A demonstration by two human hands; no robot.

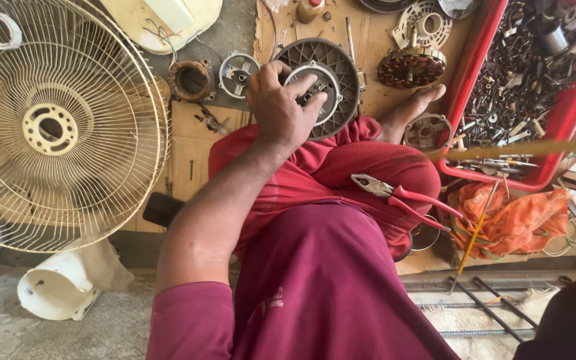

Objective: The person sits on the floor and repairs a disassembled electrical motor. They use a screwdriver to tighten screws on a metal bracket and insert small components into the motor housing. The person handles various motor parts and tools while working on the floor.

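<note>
Red-handled pliers [395, 195] lie on the person's lap at centre right, and beyond them, at upper centre, the left hand [280, 107] grips a round grey fan motor cover [338, 80], the right hand unseen, before a red tray [495, 100].

Concrete floor [8, 327], grey and dusty, with flattened cardboard sheets [188, 140] spread over it; cream wire fan guard [55, 127] flat at left; white plastic cylinder [58, 287] on its side near it; copper-wound stator [191, 80] and small metal end cover [238, 73] on the cardboard; rotor with copper windings [411, 67] further right; red tray [475, 73] of mixed metal scrap at right edge; crumpled orange cloth [515, 217] just below the tray.
</note>
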